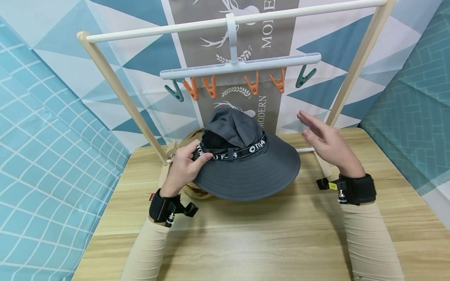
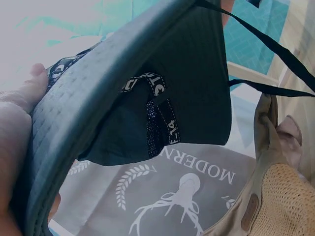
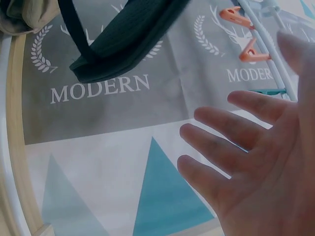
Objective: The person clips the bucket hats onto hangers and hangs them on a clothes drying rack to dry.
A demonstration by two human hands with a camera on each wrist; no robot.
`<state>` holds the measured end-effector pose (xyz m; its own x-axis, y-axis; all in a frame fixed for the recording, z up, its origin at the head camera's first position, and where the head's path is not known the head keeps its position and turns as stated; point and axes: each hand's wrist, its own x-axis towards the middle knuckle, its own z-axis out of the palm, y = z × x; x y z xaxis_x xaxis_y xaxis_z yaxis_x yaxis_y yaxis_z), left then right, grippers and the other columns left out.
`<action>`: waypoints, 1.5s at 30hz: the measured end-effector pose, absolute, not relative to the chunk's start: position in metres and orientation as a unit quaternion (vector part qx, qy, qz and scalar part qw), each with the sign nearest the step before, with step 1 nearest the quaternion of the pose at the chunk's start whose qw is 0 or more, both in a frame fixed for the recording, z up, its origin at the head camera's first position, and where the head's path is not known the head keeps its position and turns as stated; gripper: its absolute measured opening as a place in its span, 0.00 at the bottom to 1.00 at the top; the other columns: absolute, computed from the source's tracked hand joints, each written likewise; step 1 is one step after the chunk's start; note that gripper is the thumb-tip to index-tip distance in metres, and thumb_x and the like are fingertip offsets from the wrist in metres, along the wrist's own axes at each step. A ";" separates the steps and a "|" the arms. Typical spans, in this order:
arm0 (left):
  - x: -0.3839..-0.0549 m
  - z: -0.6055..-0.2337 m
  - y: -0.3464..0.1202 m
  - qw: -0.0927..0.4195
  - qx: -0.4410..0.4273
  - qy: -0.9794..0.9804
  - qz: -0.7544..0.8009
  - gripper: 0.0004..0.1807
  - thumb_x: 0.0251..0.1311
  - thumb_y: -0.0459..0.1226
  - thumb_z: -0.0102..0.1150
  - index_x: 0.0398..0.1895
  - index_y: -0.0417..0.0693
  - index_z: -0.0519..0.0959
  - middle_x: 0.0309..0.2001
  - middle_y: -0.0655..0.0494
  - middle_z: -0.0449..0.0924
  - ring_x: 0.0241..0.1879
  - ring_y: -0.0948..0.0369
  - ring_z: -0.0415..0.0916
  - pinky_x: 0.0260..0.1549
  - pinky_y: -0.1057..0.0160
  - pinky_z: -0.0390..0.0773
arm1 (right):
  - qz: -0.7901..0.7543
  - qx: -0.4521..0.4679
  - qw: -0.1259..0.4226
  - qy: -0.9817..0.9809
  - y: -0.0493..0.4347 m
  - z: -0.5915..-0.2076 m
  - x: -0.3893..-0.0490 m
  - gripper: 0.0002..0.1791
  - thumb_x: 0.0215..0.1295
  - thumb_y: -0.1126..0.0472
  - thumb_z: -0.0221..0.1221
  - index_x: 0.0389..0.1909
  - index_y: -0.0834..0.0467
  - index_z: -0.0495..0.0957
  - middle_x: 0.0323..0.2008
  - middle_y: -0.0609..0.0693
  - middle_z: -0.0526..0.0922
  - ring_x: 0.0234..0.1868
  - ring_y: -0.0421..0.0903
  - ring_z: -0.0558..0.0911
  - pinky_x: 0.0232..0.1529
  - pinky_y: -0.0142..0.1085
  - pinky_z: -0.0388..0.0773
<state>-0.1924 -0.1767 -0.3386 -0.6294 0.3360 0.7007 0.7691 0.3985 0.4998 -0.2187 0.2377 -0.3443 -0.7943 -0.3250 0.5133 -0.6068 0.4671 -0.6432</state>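
Observation:
A dark grey sun hat (image 1: 249, 175) with a wide brim and a black band lettered in white is held up above the table. My left hand (image 1: 183, 166) grips its left side where brim meets crown, thumb on the outside. In the left wrist view the underside of the hat (image 2: 202, 93) shows, with a black strap (image 2: 275, 91) trailing from it. My right hand (image 1: 332, 148) is held in the air to the right of the hat, apart from it, fingers extended. The right wrist view shows this palm (image 3: 266, 152) holding nothing.
A white hanger (image 1: 242, 67) hangs from the rack's white rod (image 1: 158, 30), carrying several orange clips (image 1: 211, 86) and green clips (image 1: 305, 76). Behind the grey hat, a tan woven item (image 2: 285, 196) sits on the wooden table (image 1: 239, 242). Wooden posts (image 1: 358, 66) flank both sides.

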 end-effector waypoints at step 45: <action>-0.189 -0.336 -0.170 0.336 -0.474 -0.738 -0.342 0.19 0.68 0.52 0.55 0.29 0.47 0.77 0.14 0.59 0.54 0.14 0.70 0.45 0.15 0.64 0.53 | 0.484 0.194 -0.008 -0.853 0.211 -0.358 -0.231 0.32 0.82 0.44 0.30 0.79 0.54 0.52 0.74 0.67 0.62 0.72 0.67 0.64 0.64 0.68 0.66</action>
<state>-0.1885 -0.1703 -0.3355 -0.3239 0.4706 0.8207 0.9304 0.3158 0.1861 -0.2309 0.2107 -0.3582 -0.9249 -0.3381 0.1740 -0.3227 0.4562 -0.8293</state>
